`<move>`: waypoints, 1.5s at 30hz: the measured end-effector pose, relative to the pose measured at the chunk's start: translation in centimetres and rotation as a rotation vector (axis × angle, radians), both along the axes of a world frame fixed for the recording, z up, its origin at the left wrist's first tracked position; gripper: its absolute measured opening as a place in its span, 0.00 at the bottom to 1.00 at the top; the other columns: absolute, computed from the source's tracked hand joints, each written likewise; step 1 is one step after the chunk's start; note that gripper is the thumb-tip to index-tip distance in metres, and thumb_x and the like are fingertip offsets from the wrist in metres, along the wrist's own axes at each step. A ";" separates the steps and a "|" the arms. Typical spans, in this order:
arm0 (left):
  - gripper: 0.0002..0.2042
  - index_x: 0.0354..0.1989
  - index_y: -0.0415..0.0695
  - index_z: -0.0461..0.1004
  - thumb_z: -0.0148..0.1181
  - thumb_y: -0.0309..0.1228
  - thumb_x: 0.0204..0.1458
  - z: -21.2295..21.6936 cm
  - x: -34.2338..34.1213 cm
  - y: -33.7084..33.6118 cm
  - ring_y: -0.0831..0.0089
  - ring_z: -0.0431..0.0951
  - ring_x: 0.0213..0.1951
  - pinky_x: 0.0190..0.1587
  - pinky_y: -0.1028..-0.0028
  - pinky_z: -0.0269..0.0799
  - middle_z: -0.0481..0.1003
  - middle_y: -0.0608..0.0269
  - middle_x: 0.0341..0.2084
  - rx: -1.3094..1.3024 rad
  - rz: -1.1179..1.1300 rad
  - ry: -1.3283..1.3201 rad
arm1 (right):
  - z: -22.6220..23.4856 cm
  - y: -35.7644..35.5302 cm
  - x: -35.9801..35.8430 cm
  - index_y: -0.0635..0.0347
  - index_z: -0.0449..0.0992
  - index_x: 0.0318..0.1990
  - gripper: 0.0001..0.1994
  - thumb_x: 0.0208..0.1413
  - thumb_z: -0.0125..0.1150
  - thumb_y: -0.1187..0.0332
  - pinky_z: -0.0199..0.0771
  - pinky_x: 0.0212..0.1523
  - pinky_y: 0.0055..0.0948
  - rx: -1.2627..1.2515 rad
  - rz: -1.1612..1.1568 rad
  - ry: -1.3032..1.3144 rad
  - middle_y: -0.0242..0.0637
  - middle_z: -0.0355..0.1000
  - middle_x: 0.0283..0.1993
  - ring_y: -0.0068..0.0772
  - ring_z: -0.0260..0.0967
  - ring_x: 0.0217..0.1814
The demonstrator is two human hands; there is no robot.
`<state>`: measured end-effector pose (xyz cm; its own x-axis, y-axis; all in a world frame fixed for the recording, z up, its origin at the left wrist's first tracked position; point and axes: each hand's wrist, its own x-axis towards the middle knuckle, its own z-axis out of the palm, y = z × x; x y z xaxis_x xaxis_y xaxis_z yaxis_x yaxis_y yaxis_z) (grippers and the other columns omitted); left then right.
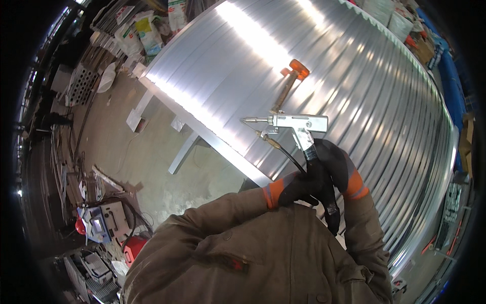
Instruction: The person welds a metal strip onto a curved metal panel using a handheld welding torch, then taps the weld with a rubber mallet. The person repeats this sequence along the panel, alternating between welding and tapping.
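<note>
Both curled: right hand (pixel 332 161) fingers (pixel 322 152) round torch (pixel 300 123), left hand (pixel 300 189) against cable (pixel 290 158).

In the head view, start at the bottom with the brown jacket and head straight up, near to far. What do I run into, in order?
Brown jacket → gloved left hand → silver pistol-shaped tool → orange-headed mallet → yellow-and-white bag, off to the left.

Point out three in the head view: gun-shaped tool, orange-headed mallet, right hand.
Gun-shaped tool (pixel 302 123): head view, on its silver body.
Orange-headed mallet (pixel 286 91): head view, middle of its handle.
Right hand (pixel 331 159): head view, on the dark glove.
</note>
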<state>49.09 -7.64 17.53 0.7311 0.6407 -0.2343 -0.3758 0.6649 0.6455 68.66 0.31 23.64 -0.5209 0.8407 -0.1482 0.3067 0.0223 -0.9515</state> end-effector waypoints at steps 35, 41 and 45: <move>0.33 0.70 0.39 0.71 0.64 0.50 0.63 -19.0 -39.1 15.7 0.41 0.63 0.73 0.76 0.48 0.57 0.66 0.43 0.72 0.397 1.131 2.153 | -3.5 17.9 -14.3 0.69 0.74 0.55 0.18 0.67 0.58 0.62 0.70 0.26 0.28 -0.482 0.162 -0.238 0.38 0.77 0.27 0.28 0.73 0.24; 0.36 0.72 0.35 0.68 0.63 0.50 0.63 -17.9 -39.3 15.3 0.35 0.63 0.71 0.74 0.44 0.56 0.66 0.36 0.72 0.414 1.132 2.078 | -1.9 16.0 -16.1 0.69 0.77 0.51 0.13 0.67 0.57 0.67 0.68 0.29 0.23 -0.349 0.093 -0.339 0.33 0.75 0.27 0.24 0.72 0.28; 0.31 0.69 0.35 0.71 0.64 0.44 0.64 -18.0 -39.3 15.6 0.35 0.64 0.71 0.75 0.44 0.55 0.66 0.35 0.71 0.440 1.112 2.085 | -0.7 14.6 -17.7 0.65 0.80 0.51 0.11 0.64 0.64 0.72 0.73 0.35 0.25 -0.413 -0.007 -0.394 0.29 0.76 0.33 0.21 0.73 0.35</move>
<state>9.80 7.99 -0.44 -0.6918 0.6598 0.2935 0.7049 0.5288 0.4728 50.93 14.89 22.98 -0.3541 0.6750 -0.6473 0.6386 -0.3311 -0.6946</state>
